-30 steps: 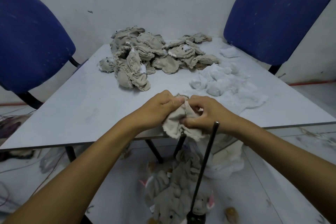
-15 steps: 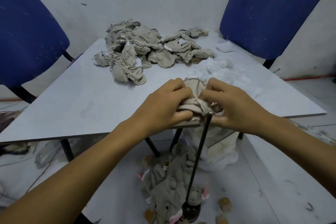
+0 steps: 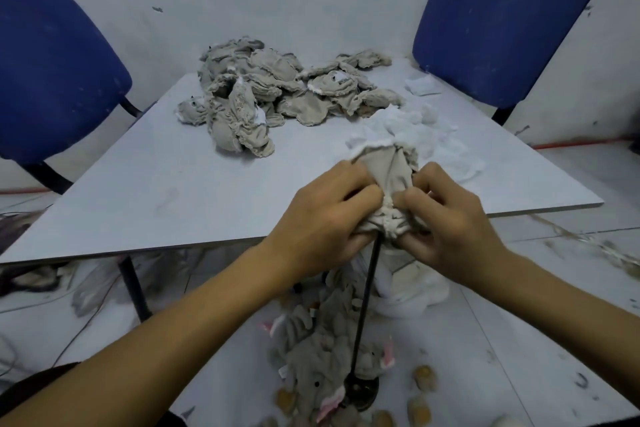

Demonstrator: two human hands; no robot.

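Cloth piece (image 3: 388,170): plain beige-grey, white fringe along its upper edge. Rod (image 3: 367,298): black. Cloth pile (image 3: 273,90): same beige-grey, small white patches. Stuffing (image 3: 440,139): white. Surface (image 3: 173,191): plain pale grey. Left chair (image 3: 52,73) and right chair (image 3: 512,17): deep blue, pale scuffs. Plush toys (image 3: 311,357) on the floor: grey, pink ears.

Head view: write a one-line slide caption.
Left hand and right hand grip a grey fabric piece atop a black rod beside the table.
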